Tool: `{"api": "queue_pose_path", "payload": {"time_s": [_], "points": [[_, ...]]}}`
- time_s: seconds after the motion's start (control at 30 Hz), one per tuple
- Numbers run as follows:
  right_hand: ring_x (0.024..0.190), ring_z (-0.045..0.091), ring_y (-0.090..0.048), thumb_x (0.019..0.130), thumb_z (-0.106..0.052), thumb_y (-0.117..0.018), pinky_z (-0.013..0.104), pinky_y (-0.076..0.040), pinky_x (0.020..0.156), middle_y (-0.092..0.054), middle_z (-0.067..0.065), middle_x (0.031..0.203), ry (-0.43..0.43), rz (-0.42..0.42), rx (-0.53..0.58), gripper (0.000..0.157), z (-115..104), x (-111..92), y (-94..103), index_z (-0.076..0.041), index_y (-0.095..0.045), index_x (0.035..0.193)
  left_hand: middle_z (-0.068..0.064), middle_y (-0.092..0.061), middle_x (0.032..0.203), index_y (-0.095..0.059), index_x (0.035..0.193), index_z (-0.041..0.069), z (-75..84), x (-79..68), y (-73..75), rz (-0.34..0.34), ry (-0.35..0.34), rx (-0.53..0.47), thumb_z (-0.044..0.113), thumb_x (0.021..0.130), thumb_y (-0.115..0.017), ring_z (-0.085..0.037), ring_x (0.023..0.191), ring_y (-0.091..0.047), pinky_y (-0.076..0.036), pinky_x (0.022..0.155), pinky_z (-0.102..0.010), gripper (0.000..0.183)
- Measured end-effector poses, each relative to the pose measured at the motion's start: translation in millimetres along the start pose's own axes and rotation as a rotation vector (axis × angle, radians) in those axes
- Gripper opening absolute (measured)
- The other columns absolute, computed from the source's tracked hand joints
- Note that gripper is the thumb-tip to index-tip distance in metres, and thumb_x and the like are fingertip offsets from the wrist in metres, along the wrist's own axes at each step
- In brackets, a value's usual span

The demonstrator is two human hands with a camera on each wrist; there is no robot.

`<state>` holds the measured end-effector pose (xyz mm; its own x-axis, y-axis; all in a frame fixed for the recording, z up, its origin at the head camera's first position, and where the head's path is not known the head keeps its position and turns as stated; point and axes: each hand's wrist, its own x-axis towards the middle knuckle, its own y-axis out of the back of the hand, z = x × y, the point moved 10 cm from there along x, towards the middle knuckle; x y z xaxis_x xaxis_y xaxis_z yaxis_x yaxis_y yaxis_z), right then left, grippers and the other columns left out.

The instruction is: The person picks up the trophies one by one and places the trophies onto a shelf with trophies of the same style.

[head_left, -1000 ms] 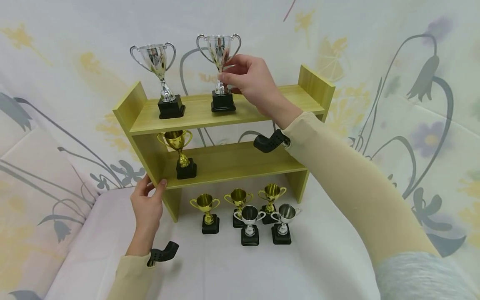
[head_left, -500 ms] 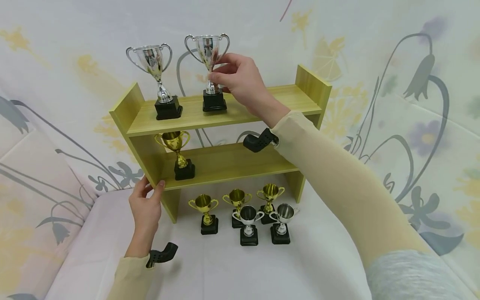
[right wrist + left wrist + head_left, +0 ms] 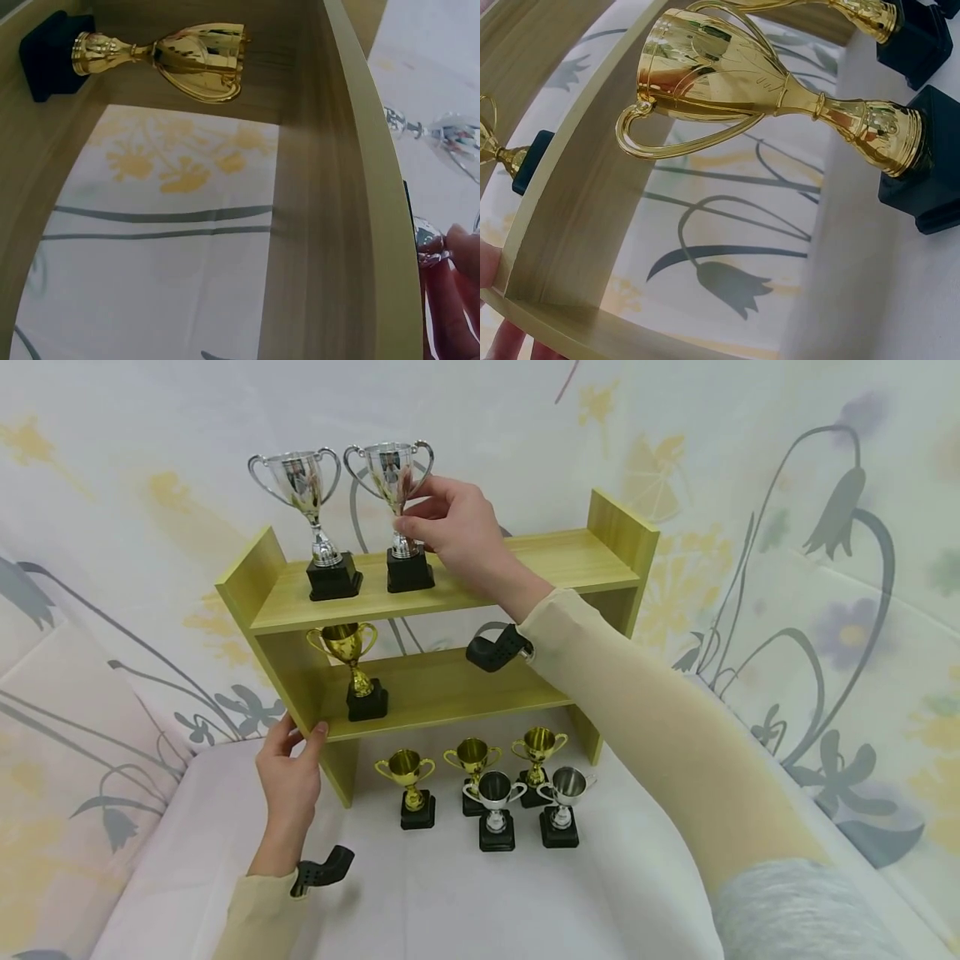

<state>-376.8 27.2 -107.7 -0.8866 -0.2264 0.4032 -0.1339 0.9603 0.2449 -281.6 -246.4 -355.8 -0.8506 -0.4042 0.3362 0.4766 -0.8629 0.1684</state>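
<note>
My right hand [image 3: 468, 539] pinches the stem of a silver trophy cup [image 3: 392, 477] with a black base. That base is at the top board of a wooden shelf [image 3: 517, 693]; whether it touches the board I cannot tell. To its left, another silver trophy cup [image 3: 303, 485] stands upright on the same board. My left hand [image 3: 288, 781] grips the shelf's left side panel near the middle board, thumb at the front and the other fingers partly hidden behind. A gold trophy cup [image 3: 348, 647] stands at the left end of the middle board.
On the white cloth [image 3: 420, 902] below the shelf stand several more trophies: gold cups, such as the left gold cup [image 3: 405, 768], and two smaller silver cups, including the front silver cup [image 3: 495, 793]. A patterned cloth backdrop [image 3: 750, 485] hangs behind.
My right hand has moved left along the top board with the silver trophy, bringing it closer to the other silver trophy and slightly lower. My left hand keeps its hold on the shelf.
</note>
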Motion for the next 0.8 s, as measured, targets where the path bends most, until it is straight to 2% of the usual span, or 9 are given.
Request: {"api": "queue_pose_path", "payload": {"time_s": [0.23,0.5,0.8], "points": [[0.101,0.015,-0.064,0.094,-0.013,-0.070,0.028,-0.053,0.083,-0.069,0.006,0.111,-0.005,0.016,-0.022,0.027,0.1,-0.1,-0.6,-0.007,-0.066,0.120,-0.004,-0.057,0.130,-0.055,0.144,0.017,3.6,-1.0,0.7,0.008,-0.009,0.008,0.019,0.098,-0.064,-0.012,0.110,-0.050,-0.048,0.083,-0.018,0.047],[0.102,0.016,-0.062,0.095,-0.011,-0.067,0.028,-0.051,0.087,-0.068,0.007,0.114,-0.025,-0.013,-0.040,0.030,2.5,-0.4,-4.1,-0.006,-0.064,0.125,-0.002,-0.057,0.130,-0.055,0.145,0.017,2.1,-1.4,1.4,0.008,-0.006,0.008,0.019,0.098,-0.064,-0.012,0.110,-0.051,-0.050,0.085,-0.019,0.048],[0.106,0.016,-0.062,0.094,-0.008,-0.067,0.025,-0.051,0.088,-0.067,0.008,0.117,-0.037,-0.011,0.026,0.036,6.1,-1.9,-3.8,-0.005,-0.062,0.130,-0.005,-0.057,0.130,-0.056,0.144,0.017,3.0,-0.8,0.3,0.009,-0.020,-0.012,0.017,0.097,-0.065,-0.012,0.109,-0.051,-0.049,0.081,-0.014,0.048]]}}
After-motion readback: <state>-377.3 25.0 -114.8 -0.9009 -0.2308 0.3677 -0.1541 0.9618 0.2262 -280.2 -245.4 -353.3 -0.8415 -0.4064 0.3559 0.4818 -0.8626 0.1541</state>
